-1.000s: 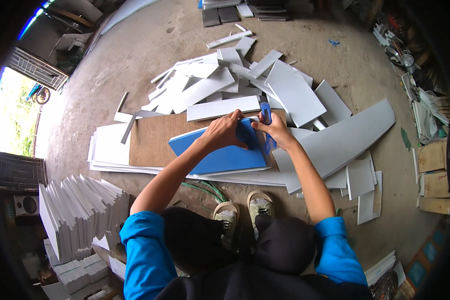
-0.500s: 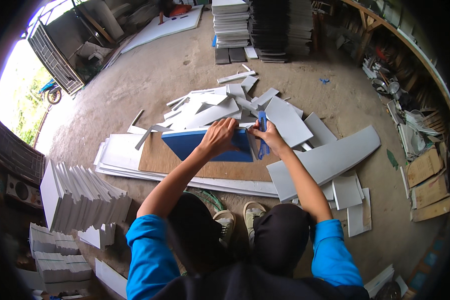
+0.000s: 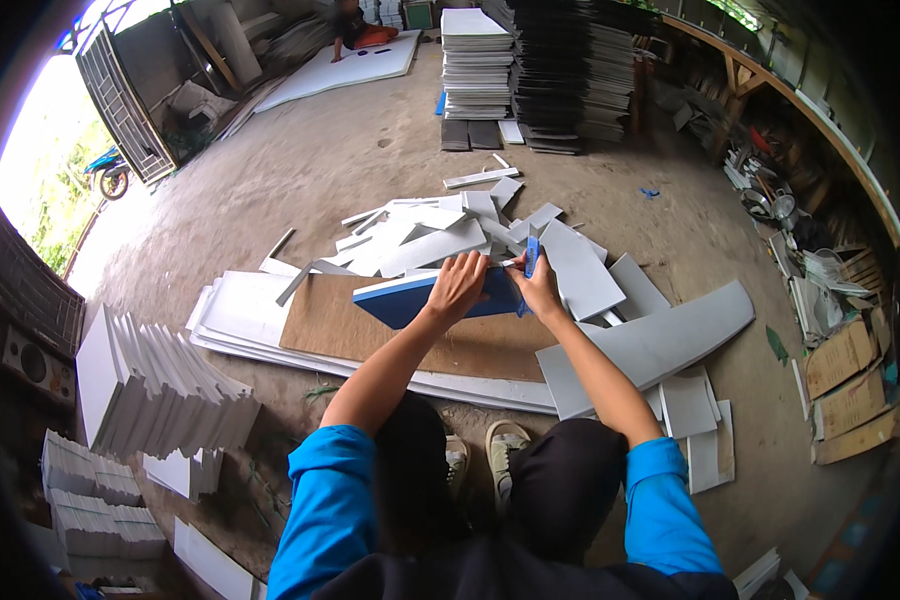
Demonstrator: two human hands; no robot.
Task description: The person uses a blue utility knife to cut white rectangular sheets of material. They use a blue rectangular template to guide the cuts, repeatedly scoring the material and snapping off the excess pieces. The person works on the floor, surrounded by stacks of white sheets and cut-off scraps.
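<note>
My left hand grips the top edge of a blue-faced foam board with a white edge, fingers over the far side. It is tilted above a brown wooden board that lies on a low stack of white sheets. At the board's right end, my right hand is closed round a blue utility knife; the blade is too small to make out. A thin pale strip shows between the right fingers and the board's top corner.
White offcuts lie heaped beyond the board. A long grey-white panel rests at the right. Cut white blocks stand at the left. Tall sheet stacks stand farther back, where another person sits by a large white sheet.
Both hands and the blue foam board have shifted slightly right in the picture. The knife, upright and fuller in view before, now shows less behind my right hand. The whole view has tilted up a little.
</note>
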